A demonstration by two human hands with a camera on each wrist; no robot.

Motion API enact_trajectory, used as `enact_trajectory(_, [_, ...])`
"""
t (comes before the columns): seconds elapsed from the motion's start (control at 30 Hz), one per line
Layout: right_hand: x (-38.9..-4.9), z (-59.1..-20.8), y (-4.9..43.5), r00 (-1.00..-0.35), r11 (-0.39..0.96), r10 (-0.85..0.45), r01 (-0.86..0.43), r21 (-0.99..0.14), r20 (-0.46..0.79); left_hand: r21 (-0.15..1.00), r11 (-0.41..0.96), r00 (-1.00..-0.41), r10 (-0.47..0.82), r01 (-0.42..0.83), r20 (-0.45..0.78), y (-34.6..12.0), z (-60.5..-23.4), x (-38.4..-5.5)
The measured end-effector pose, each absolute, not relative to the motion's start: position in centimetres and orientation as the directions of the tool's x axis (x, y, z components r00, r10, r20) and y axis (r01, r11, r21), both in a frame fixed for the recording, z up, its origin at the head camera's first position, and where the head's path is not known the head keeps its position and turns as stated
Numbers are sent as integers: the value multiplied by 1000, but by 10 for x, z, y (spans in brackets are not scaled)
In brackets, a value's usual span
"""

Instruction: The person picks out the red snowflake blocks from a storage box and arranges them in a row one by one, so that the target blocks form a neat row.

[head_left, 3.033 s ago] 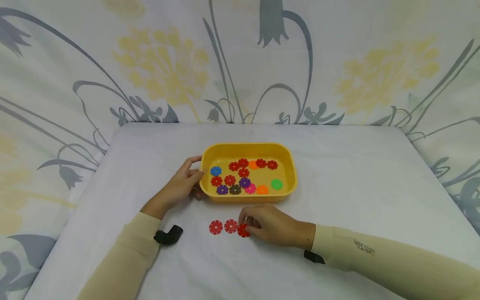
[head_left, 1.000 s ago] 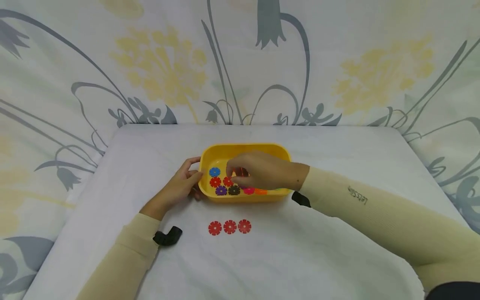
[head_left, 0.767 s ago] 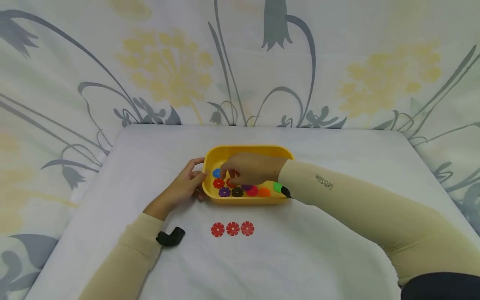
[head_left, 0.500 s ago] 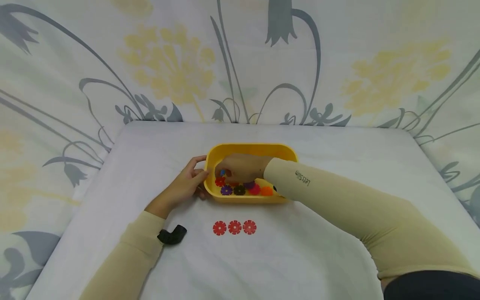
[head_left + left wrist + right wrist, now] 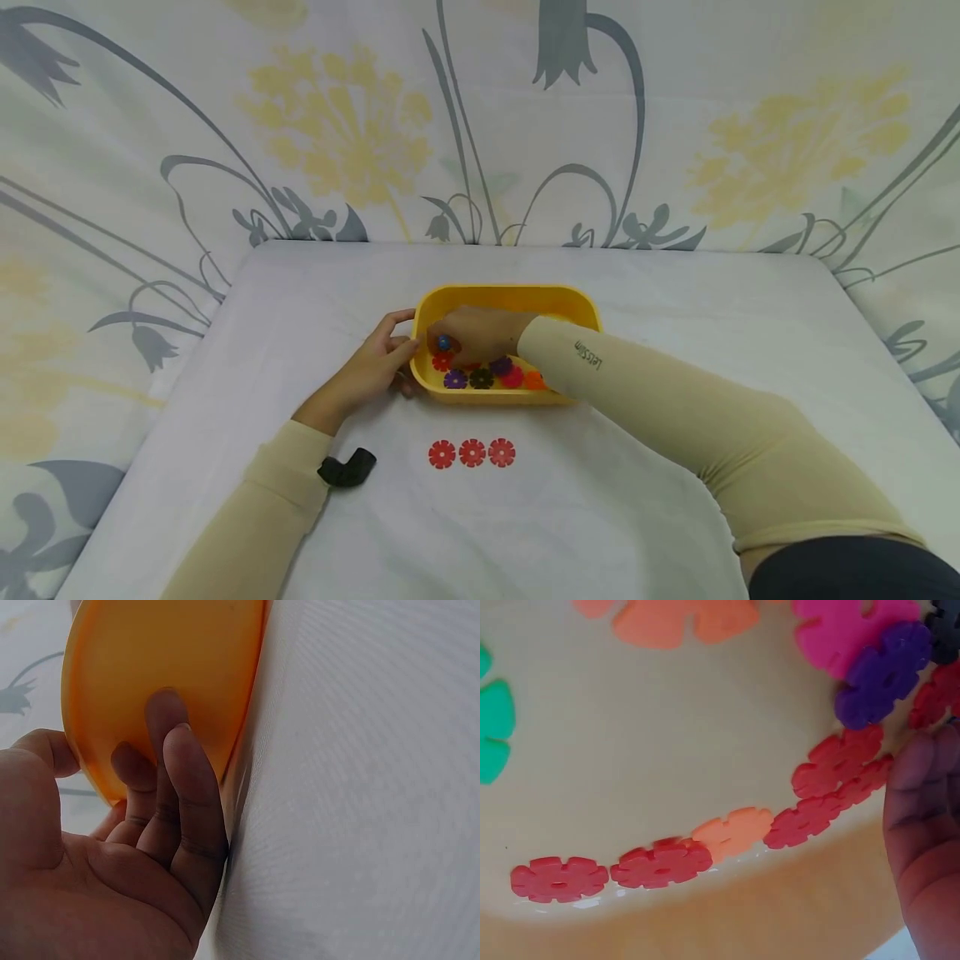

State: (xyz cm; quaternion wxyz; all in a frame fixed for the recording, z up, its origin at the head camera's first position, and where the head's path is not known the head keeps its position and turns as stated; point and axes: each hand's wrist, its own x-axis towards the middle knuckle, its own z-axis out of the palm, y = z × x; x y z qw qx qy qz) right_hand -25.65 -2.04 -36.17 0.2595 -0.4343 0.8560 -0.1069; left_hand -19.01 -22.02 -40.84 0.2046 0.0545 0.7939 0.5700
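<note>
My left hand (image 5: 372, 364) holds the left end of the yellow tray (image 5: 510, 398); in the left wrist view its thumb is at the rim and its fingers (image 5: 191, 769) lie along the outer wall. Inside the tray's left end, my right hand (image 5: 480, 333) pinches a blue notched interlocking disc (image 5: 444, 342), partly hidden by the fingers. Below it lie a red disc (image 5: 442, 362), a purple disc (image 5: 455, 380) and a black disc (image 5: 482, 378). On the white cloth before the tray, three red discs (image 5: 472, 452) form a row.
The right wrist view shows further discs in the tray: several red ones (image 5: 661, 864), orange ones (image 5: 735, 831), a pink disc (image 5: 847, 634) and a green disc (image 5: 495, 727). The right forearm crosses the tray's right side. A flowered cloth (image 5: 480, 125) hangs behind the table.
The right hand set the third red disc at the row's right end, then moved into the tray and leftward to the blue disc, which it now pinches. The left hand stays on the tray.
</note>
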Motion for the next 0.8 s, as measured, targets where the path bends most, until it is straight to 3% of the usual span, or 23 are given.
enact_trajectory(0.43, [-257, -366, -20, -539, 695, -719, -536, -479, -439, 927, 349, -916, 313, -136, -252, -219, -408, -190])
enact_trajectory(0.8, [-255, -364, -19, -551, 713, -699, -494, -498, -456, 928, 347, -913, 318, -140, -256, -220, -409, -190])
